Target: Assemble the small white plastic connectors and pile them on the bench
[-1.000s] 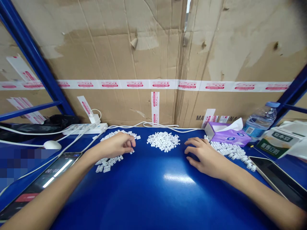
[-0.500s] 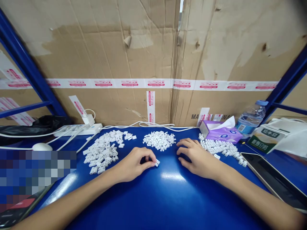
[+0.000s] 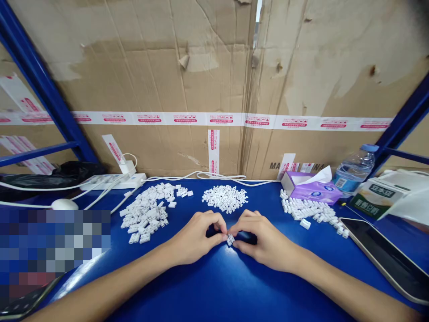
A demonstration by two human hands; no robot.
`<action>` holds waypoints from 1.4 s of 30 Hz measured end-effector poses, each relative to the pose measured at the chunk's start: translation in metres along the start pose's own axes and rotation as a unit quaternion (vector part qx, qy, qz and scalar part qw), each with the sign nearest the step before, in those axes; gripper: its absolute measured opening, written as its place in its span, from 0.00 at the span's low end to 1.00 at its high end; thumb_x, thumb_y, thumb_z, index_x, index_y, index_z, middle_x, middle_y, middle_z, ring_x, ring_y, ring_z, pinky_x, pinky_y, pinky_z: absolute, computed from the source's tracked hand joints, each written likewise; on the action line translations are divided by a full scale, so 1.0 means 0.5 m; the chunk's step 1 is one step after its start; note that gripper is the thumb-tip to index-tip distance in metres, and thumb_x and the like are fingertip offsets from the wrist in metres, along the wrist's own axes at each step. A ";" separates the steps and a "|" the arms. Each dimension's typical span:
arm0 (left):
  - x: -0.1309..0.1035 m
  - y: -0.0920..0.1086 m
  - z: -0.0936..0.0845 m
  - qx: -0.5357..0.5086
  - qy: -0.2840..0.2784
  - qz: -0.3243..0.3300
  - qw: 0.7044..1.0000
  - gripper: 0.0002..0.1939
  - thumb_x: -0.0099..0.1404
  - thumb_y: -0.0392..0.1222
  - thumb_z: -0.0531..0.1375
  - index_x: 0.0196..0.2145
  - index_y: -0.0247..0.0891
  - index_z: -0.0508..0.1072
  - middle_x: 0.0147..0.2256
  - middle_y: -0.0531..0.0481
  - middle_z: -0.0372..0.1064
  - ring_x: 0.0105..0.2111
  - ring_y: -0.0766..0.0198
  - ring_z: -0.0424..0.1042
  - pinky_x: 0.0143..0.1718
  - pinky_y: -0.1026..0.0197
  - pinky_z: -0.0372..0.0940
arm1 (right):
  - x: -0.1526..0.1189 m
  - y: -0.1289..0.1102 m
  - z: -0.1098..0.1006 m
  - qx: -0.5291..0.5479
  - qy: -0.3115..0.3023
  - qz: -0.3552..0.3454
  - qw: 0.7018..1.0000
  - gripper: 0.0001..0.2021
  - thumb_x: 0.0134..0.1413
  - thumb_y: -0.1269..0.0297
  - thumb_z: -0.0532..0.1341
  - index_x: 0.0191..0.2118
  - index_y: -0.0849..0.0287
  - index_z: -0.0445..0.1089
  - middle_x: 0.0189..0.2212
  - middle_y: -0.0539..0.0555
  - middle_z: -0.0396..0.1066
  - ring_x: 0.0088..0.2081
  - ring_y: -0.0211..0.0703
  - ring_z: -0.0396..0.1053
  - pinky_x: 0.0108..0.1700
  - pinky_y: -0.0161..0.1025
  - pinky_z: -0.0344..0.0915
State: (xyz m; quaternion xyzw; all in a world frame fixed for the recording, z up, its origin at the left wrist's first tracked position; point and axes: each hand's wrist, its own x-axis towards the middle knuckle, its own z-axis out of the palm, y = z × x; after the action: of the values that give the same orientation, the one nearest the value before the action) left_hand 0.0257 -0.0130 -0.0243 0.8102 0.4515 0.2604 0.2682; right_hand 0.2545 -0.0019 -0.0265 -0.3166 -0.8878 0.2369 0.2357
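And here both hands come together above the middle of the blue counter (image 3: pixel 208 286), nearer its far edge than the bottom of the view. The left hand (image 3: pixel 197 237) has thumb and forefinger pinched on the left side of a small white piece (image 3: pixel 230 240), while the right hand (image 3: pixel 268 239) grips the same piece from the right, thumb below and forefinger above, its fingertips close to the left's. Just beyond them, towards the far edge, sits a round heap of tiny white bits (image 3: pixel 224 198). Over to the left, a bigger pile of white blocks (image 3: pixel 144 214) runs from near the far edge down beside the left forearm. On the right we have a band of white parts (image 3: pixel 310 210), one lying slightly apart on the near side, with a purple tissue pack (image 3: pixel 315 190) right behind it. Next along, towards the far right corner, stand a clear bottle (image 3: pixel 355 170) and a green-and-white box (image 3: pixel 378 199), and a dark-screened phone (image 3: pixel 385 255) lies flat near the right edge. A white power strip (image 3: pixel 115 181) occupies the far left, its cables trailing along the counter.
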 end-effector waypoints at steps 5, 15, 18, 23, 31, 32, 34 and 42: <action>-0.001 0.005 0.002 -0.001 0.025 -0.011 1.000 0.05 0.63 0.40 0.65 0.38 0.42 0.77 0.36 0.53 0.73 0.38 0.61 0.70 0.39 0.59 0.62 | 0.003 0.001 0.002 -0.030 0.010 0.015 0.999 0.06 0.60 0.67 0.65 0.42 0.52 0.76 0.39 0.51 0.76 0.44 0.47 0.68 0.50 0.50 0.57; 0.000 0.010 0.011 0.011 0.030 0.000 0.999 0.08 0.60 0.37 0.67 0.39 0.42 0.76 0.37 0.53 0.74 0.39 0.60 0.71 0.41 0.58 0.63 | 0.005 -0.005 0.004 -0.023 0.018 0.034 0.999 0.07 0.59 0.67 0.64 0.43 0.52 0.75 0.41 0.51 0.74 0.45 0.48 0.67 0.54 0.53 0.56; 0.002 0.007 0.014 0.008 0.044 0.004 0.999 0.09 0.60 0.35 0.65 0.39 0.41 0.76 0.36 0.54 0.74 0.37 0.61 0.71 0.40 0.59 0.63 | 0.007 0.003 0.008 -0.035 0.025 0.035 0.998 0.05 0.57 0.68 0.65 0.40 0.53 0.74 0.38 0.50 0.73 0.43 0.46 0.67 0.50 0.50 0.57; 0.001 0.007 0.015 0.008 0.039 0.015 0.999 0.10 0.60 0.36 0.66 0.41 0.42 0.76 0.38 0.54 0.75 0.38 0.61 0.71 0.40 0.58 0.65 | 0.011 0.004 0.013 -0.042 0.039 0.044 0.997 0.05 0.56 0.68 0.66 0.39 0.54 0.74 0.35 0.50 0.73 0.41 0.45 0.67 0.46 0.47 0.58; -0.006 -0.002 0.003 0.109 0.064 0.027 0.992 0.11 0.65 0.39 0.64 0.46 0.42 0.75 0.50 0.48 0.75 0.52 0.53 0.71 0.56 0.46 0.64 | 0.002 0.052 -0.025 -0.123 0.079 0.028 0.989 0.13 0.61 0.59 0.64 0.49 0.57 0.75 0.45 0.57 0.75 0.49 0.53 0.68 0.53 0.55 0.63; -0.009 -0.006 -0.002 0.142 0.062 0.030 0.987 0.13 0.68 0.40 0.62 0.49 0.42 0.75 0.55 0.46 0.73 0.57 0.50 0.68 0.59 0.43 0.62 | 0.000 0.065 -0.031 -0.140 0.091 0.029 0.986 0.14 0.62 0.59 0.62 0.50 0.58 0.75 0.47 0.59 0.75 0.50 0.54 0.68 0.55 0.55 0.64; -0.017 -0.012 -0.011 0.210 0.047 0.035 0.976 0.19 0.72 0.44 0.58 0.58 0.40 0.72 0.65 0.42 0.63 0.65 0.46 0.60 0.64 0.38 0.57 | -0.001 0.090 -0.040 -0.166 0.107 0.026 0.980 0.17 0.63 0.59 0.61 0.54 0.60 0.74 0.52 0.61 0.74 0.55 0.56 0.67 0.58 0.56 0.64; -0.039 -0.003 -0.014 0.290 -0.074 0.017 0.954 0.34 0.78 0.59 0.43 0.73 0.41 0.49 0.73 0.44 0.35 0.72 0.44 0.36 0.69 0.30 0.39 | 0.006 0.109 -0.029 -0.223 0.071 0.039 0.971 0.27 0.67 0.55 0.57 0.67 0.60 0.63 0.66 0.60 0.63 0.70 0.60 0.53 0.67 0.62 0.52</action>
State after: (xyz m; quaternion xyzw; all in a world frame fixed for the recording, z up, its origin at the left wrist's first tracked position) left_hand 0.0114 -0.0278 -0.0240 0.8776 0.4727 0.0622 0.0497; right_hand 0.2855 0.0413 -0.0452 -0.4115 -0.8861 0.0187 0.2125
